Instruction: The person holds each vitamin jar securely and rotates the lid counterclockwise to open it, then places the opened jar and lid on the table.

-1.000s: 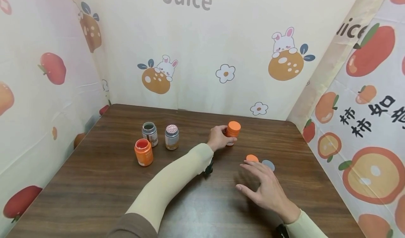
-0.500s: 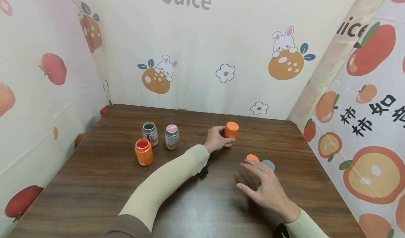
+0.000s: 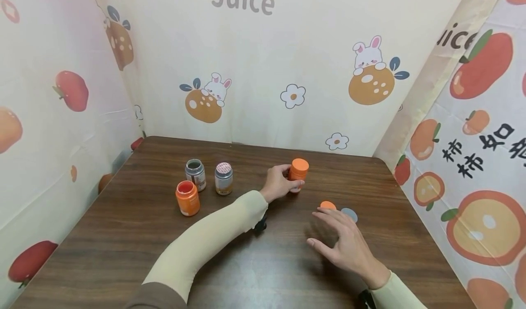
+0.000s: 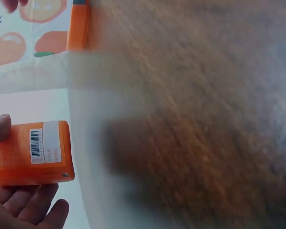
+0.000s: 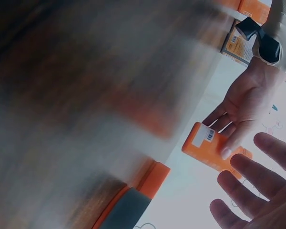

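Observation:
My left hand [image 3: 277, 182] grips an orange jar [image 3: 298, 173] with an orange top, upright at the back of the table. A barcode label shows on the jar [image 4: 24, 152] in the left wrist view, thumb on one side and fingers on the other. Whether its base touches the table I cannot tell. My right hand [image 3: 345, 245] has its fingers spread and holds nothing. Just beyond its fingertips lie an orange lid [image 3: 328, 205] and a grey lid [image 3: 349, 214], the orange one partly covered by the hand.
On the left of the brown table [image 3: 263, 263] stand an open orange jar [image 3: 188, 199], an open grey jar [image 3: 196, 175] and a grey jar with a patterned top [image 3: 223, 179]. Fruit-printed cloth [image 3: 255, 71] surrounds the back and sides.
My left hand has shifted slightly left and towards me, carrying the orange jar with it. The right hand stays where it was.

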Available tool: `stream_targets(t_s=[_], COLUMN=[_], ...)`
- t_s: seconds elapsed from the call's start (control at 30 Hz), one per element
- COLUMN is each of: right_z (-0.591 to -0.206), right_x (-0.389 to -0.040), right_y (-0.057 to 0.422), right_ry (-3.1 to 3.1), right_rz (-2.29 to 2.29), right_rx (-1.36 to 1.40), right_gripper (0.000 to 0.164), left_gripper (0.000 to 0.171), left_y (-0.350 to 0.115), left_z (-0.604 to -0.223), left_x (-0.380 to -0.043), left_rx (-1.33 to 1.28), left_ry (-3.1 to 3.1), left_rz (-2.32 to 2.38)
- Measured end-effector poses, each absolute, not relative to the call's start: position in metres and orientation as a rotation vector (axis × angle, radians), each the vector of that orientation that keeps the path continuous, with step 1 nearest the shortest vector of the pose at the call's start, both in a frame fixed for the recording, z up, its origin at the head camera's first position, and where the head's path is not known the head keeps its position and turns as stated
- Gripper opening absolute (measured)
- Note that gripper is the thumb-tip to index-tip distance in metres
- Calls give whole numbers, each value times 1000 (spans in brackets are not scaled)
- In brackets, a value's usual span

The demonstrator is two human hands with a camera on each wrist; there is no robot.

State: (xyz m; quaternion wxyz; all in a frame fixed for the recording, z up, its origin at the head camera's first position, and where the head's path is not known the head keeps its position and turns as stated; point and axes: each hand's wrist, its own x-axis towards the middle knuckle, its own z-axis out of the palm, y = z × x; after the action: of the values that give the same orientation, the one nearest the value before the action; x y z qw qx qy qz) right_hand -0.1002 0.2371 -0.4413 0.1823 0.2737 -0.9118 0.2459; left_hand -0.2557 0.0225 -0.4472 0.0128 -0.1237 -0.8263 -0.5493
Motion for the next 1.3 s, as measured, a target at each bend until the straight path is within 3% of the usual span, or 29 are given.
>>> stream_targets(t_s=[1.3], right_z=[-442], right_x=[-101], right_y=[235], right_ry=[-2564], right_rz=[722], right_rx=[787], right_gripper=[61], left_gripper=[48], left_y=[-10], left_z=[-421], left_x=[-208], left_rx=[-605], left_ry=[-2499], left_rz=[-1680])
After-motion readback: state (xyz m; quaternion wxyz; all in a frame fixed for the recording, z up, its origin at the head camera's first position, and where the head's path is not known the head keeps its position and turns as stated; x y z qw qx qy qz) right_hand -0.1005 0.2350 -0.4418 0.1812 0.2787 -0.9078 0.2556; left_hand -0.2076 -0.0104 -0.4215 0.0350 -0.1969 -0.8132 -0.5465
